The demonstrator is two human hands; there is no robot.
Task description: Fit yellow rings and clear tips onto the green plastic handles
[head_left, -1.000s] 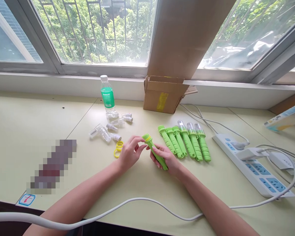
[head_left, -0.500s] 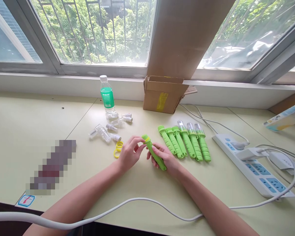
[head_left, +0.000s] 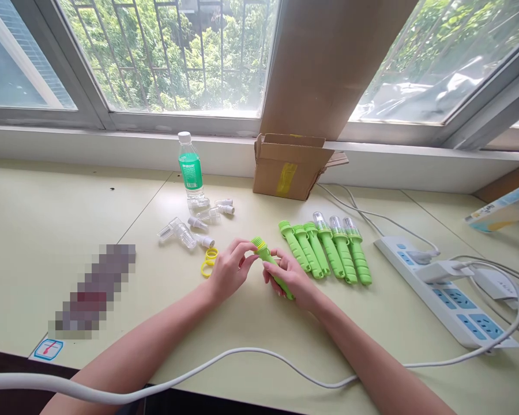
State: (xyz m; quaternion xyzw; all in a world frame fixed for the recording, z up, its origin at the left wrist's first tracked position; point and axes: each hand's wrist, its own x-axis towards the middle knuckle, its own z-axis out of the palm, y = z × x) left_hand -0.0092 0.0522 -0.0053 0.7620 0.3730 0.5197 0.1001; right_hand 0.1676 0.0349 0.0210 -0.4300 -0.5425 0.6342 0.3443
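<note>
My right hand [head_left: 297,279] is wrapped round a green flashlight handle [head_left: 281,283], which leans with its threaded end up and to the left. A yellow ring [head_left: 258,245] sits around that threaded end. My left hand [head_left: 232,269] pinches the ring there with thumb and fingertips. Two more yellow rings [head_left: 207,267] lie on the table just left of my left hand. To the right, several green flashlight handles [head_left: 311,251] lie in a row, three of them topped with clear caps [head_left: 335,223]. Clear plastic caps [head_left: 182,233] and small white-ended parts [head_left: 205,241] are scattered at the left.
A water bottle [head_left: 191,170] and an open cardboard box [head_left: 285,173] stand near the window. On the right is a power strip [head_left: 428,294] with plugs and cables. A white cable [head_left: 242,350] crosses in front of my forearms. A blurred-out object [head_left: 97,291] lies at left.
My right hand's fingers have shifted slightly on the flashlight handle. My left hand stays at its threaded end. The view has moved very little.
</note>
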